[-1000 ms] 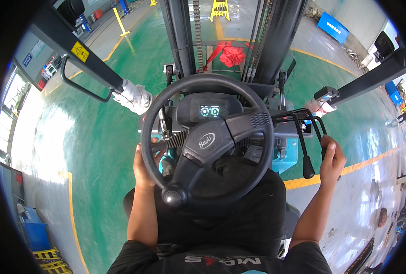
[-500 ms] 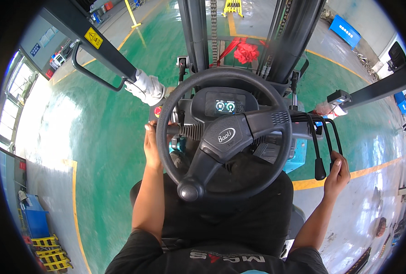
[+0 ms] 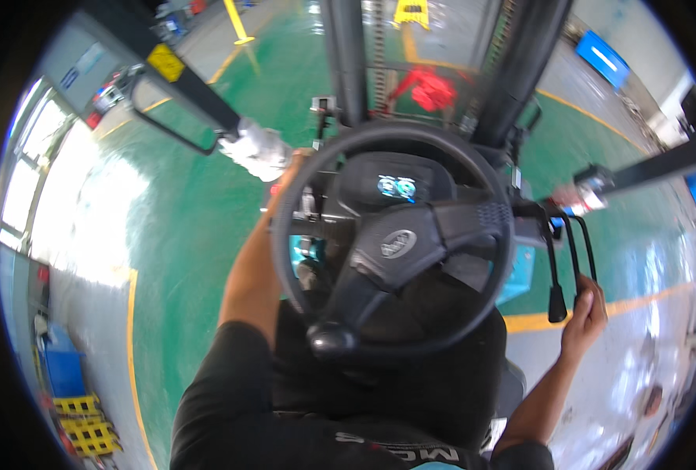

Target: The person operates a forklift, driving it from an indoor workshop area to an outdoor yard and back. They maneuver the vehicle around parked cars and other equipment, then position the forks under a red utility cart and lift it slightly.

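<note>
In front of me is a forklift's black steering wheel (image 3: 399, 348), with a round knob (image 3: 331, 340) at its lower left. Past the left rim my left hand (image 3: 295, 166) reaches up beside the white-wrapped pillar foot (image 3: 258, 149); blur and the wheel hide its fingers. A small lever (image 3: 322, 117) stands just ahead of it. My right hand (image 3: 587, 313) is closed round the end of a black control lever (image 3: 587, 243) on the right. Next to it, another lever's knob (image 3: 557, 304) hangs free. Behind the wheel a display (image 3: 396, 186) glows.
The dark mast (image 3: 520, 70) rises ahead, with a red ribbon bow (image 3: 430, 88) beyond it. Pillars flank me, the left bearing a grab handle (image 3: 168, 133). Yellow lines (image 3: 132, 345) cross the green floor (image 3: 175, 313). A blue bin (image 3: 603, 59) stands far right, yellow barriers (image 3: 89, 427) lower left.
My left hand has moved forward from the wheel's left side to near the white-wrapped pillar foot. My right hand stays on the lever. The view has shifted slightly and blurred.
</note>
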{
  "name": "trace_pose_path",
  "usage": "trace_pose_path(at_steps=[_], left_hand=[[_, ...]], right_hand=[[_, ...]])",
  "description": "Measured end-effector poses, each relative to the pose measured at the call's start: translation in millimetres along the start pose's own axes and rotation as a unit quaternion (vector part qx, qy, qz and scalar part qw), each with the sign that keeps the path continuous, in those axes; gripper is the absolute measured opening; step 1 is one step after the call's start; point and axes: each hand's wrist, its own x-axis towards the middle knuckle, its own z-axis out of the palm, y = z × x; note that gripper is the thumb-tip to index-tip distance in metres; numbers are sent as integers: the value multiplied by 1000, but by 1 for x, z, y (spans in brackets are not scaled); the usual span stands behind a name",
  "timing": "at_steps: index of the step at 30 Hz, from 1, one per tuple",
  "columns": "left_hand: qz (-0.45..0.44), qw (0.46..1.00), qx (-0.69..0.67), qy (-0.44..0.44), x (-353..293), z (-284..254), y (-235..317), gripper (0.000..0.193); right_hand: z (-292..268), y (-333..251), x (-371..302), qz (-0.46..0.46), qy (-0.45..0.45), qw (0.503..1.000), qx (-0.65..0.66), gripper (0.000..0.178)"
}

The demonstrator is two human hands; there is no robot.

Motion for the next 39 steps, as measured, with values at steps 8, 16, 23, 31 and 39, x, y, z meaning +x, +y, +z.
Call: trace_pose_path(at_steps=[8,16,23,31,39], left_hand=[[-38,996,-71,27,-115,-25,-1,56],[5,963,-271,12,-193,-23,-37,34],[40,985,-164,-43,-237,-46,-51,29],[144,986,77,-44,-281,-81,-14,30],[157,846,507,-61,-477,-199,-10,38]], right_hand=[[-25,16,-109,51,103,987,-109,45],[48,38,-124,-119,-294,942,-112,37],[182,27,-45,-42,-484,869,-94,36],[303,187,-66,-130,-529,838,-27,52],[264,158,-109,-201,-557,796,-128,54]])
